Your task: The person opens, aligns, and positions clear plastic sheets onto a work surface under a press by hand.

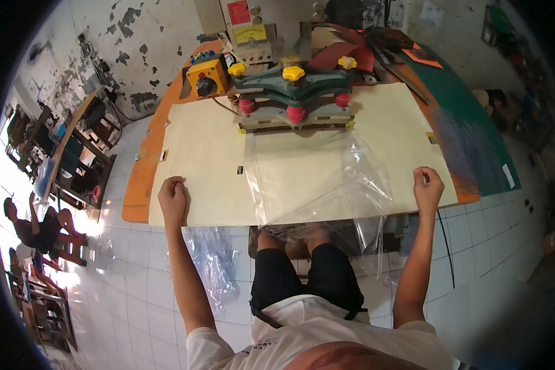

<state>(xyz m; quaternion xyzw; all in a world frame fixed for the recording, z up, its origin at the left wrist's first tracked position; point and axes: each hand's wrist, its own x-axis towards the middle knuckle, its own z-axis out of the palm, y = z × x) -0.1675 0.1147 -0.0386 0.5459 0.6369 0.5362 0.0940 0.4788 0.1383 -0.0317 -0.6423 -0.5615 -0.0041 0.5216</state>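
Observation:
A clear plastic sheet [317,176] lies on the cream board [203,142] between my hands, its upper edge at the press [295,95] and its lower part hanging over the front edge. My left hand [172,190] rests near the board's left front corner, fingers curled together; nothing can be made out in it. Over the right part of the board is my right hand [428,182], thumb and fingertips pinched together, right of the plastic. Whatever that pinch may hold is too small to see.
An orange box with a black knob [207,76] stands left of the press. Behind are a meter [251,37] and red scraps [351,54]. More clear plastic [213,262] hangs below the front edge. A seated person [34,231] is far left.

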